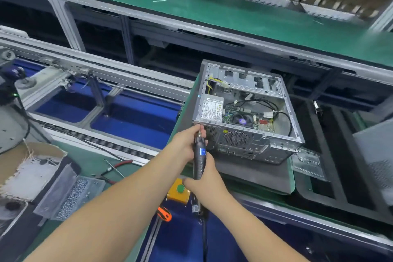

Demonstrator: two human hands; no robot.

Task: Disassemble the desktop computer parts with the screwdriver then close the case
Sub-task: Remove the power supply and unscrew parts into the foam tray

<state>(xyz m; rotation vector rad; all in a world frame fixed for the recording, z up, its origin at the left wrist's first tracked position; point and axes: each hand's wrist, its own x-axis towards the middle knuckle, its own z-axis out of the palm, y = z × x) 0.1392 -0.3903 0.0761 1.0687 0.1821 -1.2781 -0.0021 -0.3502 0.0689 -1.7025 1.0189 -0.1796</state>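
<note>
An open grey desktop computer case (282, 144) lies on its side on a dark pad, its motherboard, fan and cables exposed. A black electric screwdriver (199, 156) points up at the case's near left corner, beside the power supply (211, 108). My right hand (207, 181) grips the screwdriver's lower body. My left hand (187, 142) holds the upper end near the bit, its fingertips touching the case corner. The bit tip is hidden by my fingers.
A clear tray of several small screws (73, 195) sits at the left. An orange-handled screwdriver (164, 214) and a yellow box with a green button (179, 192) lie close below my hands. Red-handled pliers (119, 166) lie on the green mat. A metal panel (308, 162) lies right of the case.
</note>
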